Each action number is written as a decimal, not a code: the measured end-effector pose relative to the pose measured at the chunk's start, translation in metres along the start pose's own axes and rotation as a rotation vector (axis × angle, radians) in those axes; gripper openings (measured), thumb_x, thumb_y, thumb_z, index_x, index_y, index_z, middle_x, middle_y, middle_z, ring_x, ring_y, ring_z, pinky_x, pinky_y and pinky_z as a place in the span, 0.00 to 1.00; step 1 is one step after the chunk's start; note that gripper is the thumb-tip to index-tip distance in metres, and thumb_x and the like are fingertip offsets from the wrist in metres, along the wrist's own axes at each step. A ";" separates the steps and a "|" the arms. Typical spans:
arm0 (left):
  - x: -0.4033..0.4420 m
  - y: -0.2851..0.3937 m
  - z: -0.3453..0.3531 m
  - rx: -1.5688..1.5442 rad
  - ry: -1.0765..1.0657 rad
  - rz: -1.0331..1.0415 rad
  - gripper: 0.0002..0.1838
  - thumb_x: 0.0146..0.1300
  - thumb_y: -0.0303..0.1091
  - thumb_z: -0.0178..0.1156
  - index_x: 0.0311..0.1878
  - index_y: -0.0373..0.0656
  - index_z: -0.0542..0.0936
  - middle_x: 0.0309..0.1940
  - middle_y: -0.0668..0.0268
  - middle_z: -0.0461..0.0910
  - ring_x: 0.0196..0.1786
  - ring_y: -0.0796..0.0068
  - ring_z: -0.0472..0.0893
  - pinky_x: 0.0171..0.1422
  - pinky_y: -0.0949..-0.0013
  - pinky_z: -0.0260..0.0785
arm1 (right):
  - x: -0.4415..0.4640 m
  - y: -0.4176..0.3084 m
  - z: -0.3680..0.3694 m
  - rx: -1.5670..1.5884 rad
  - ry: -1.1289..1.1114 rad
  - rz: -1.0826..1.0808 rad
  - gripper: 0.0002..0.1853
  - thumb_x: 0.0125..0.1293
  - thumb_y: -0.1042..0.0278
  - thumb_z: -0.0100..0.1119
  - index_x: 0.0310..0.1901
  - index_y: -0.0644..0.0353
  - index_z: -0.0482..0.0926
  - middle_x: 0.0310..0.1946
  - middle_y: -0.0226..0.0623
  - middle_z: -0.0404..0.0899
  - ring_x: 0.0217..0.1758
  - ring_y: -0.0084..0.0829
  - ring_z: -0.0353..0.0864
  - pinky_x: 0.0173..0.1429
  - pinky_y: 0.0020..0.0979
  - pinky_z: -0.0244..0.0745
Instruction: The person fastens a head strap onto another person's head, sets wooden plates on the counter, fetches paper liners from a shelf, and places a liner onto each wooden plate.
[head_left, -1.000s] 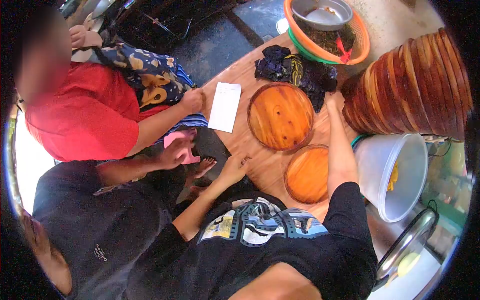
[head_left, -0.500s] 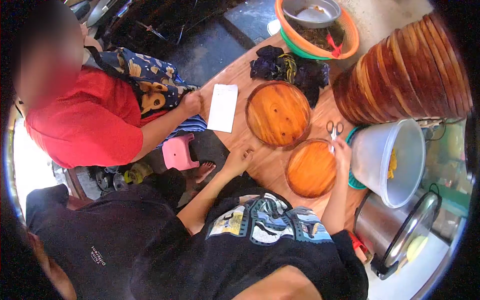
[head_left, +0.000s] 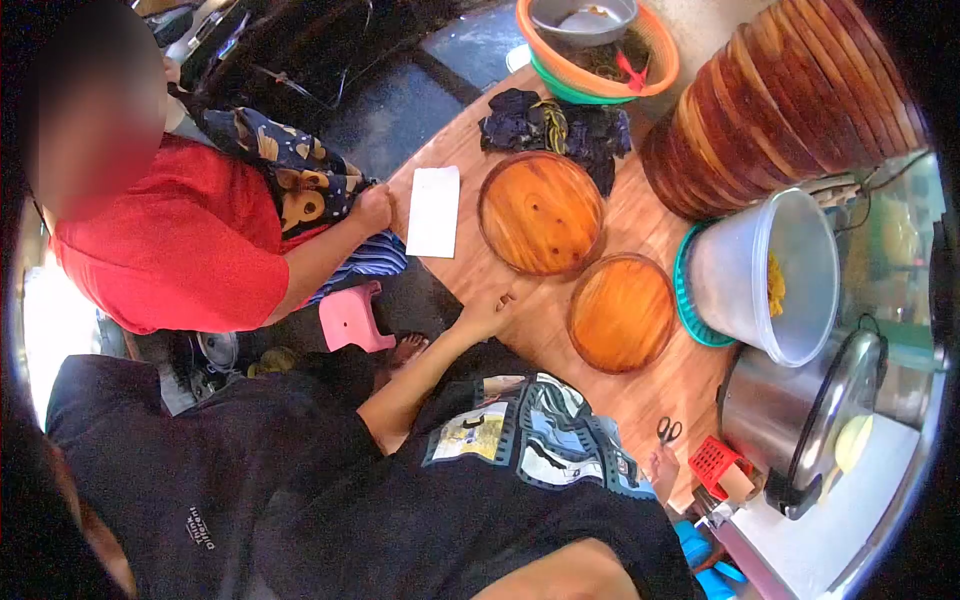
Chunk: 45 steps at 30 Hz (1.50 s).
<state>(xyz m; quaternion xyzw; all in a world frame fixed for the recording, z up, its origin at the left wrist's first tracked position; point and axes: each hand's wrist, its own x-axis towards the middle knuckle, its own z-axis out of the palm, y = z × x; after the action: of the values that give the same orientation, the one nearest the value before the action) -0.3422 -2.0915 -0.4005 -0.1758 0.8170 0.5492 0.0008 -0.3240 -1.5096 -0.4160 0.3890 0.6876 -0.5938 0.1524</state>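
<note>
My right hand (head_left: 662, 472) is closed around the blade end of a pair of scissors (head_left: 669, 431), whose dark handles point up and away from me. It is low at the right, by the near table edge, beside a red plastic basket (head_left: 712, 462). My left hand (head_left: 487, 314) rests at the table's edge with its fingers curled in, and I see nothing held in it. Two round wooden trays lie ahead of my hands: a larger one (head_left: 541, 213) and a smaller one (head_left: 621, 312). A white sheet of paper (head_left: 434, 212) lies to the left of them.
A tall stack of wooden trays (head_left: 780, 110) leans at the right. Near it stand a clear plastic bucket (head_left: 745, 270) and a steel pot (head_left: 775, 400). An orange basket (head_left: 663, 75) and black cloth (head_left: 510, 125) sit farther back. A person in red (head_left: 190, 240) is at the left.
My right hand has moved from beside the smaller tray down toward me, carrying the scissors. The red basket now shows more fully. My left hand has barely moved, and the view has shifted slightly.
</note>
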 end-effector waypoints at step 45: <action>0.174 0.410 -0.087 -0.407 0.292 1.016 0.07 0.61 0.25 0.53 0.40 0.38 0.79 0.32 0.67 0.81 0.36 0.81 0.79 0.38 0.75 0.70 | -0.201 -0.590 0.110 -0.250 0.311 -2.133 0.22 0.70 0.66 0.41 0.65 0.55 0.68 0.61 0.41 0.71 0.61 0.34 0.72 0.66 0.33 0.65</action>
<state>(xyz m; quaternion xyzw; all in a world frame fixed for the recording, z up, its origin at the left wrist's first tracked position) -0.6066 -2.0823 -0.0321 0.1689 0.6681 0.5970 -0.4107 -0.6438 -1.6789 0.1033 -0.3562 0.7389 -0.2904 -0.4927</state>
